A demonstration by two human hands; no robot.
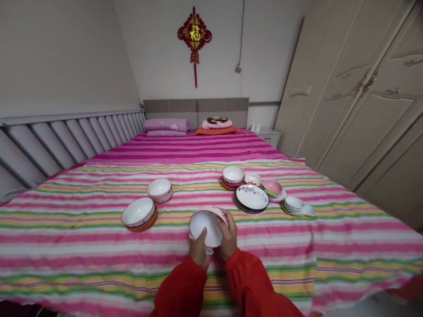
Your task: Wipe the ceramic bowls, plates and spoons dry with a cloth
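Both hands hold a white bowl point(205, 226) with a red rim, tilted so that its inside faces me. My left hand point(199, 251) grips the lower edge, its thumb inside the bowl. Around the right side wraps my right hand point(228, 233), with fingers reaching over the rim. A bit of something white point(209, 251) pokes out below the bowl, too small to name. To the left stand two small stacks of bowls, the nearer stack point(139, 213) with an orange bowl underneath and the farther stack point(159, 190) behind it.
Right of my hands are stacked plates point(253, 197), another bowl stack point(233, 175), a small patterned bowl point(253, 179), a pink bowl point(272, 187) and small white dishes point(294, 204) with a spoon point(308, 210). All rest on a striped bedsheet point(99, 255). Wardrobes point(360, 101) line the right.
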